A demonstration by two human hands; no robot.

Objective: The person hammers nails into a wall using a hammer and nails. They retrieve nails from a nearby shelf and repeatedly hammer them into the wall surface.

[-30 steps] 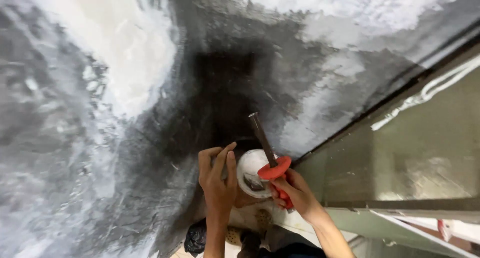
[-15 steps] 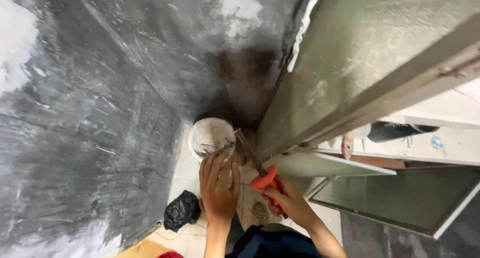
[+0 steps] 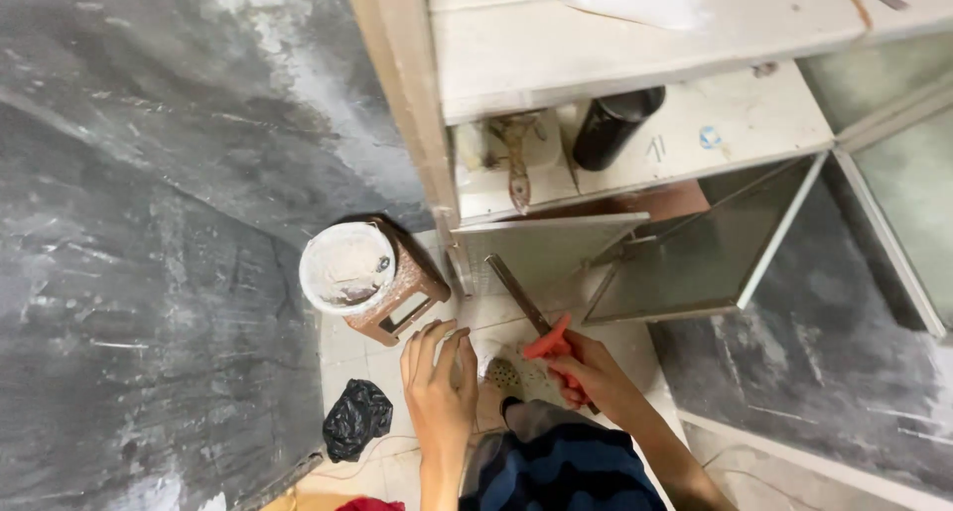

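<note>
the right hand [image 3: 586,372] is clamped around the red handle of a flat metal scraper [image 3: 531,318], whose blade points up toward eleven o'clock. the left hand [image 3: 437,387] is bare, fingers straight and held together, gripping nothing, hovering over the tiled floor [image 3: 357,357]. the two hands sit apart, with the floor between them.

at ten o'clock from the left hand a white bucket [image 3: 345,266] of pale plaster rests on a small brown stool [image 3: 402,293], hard against the grey skimmed wall [image 3: 149,223]. a black bag [image 3: 357,417] lies at eight o'clock. at one o'clock stands a worn cabinet [image 3: 635,64] with an open glass door [image 3: 695,263] and a dark bottle [image 3: 615,124] inside.

judging by this, the step in hand is a return to the bucket to reload; the next move calls for bringing the blade to the rim at ten o'clock.

against the earlier frames, the view has dropped from the wall to the floor, and the bucket now sits farther left of the hands.
</note>
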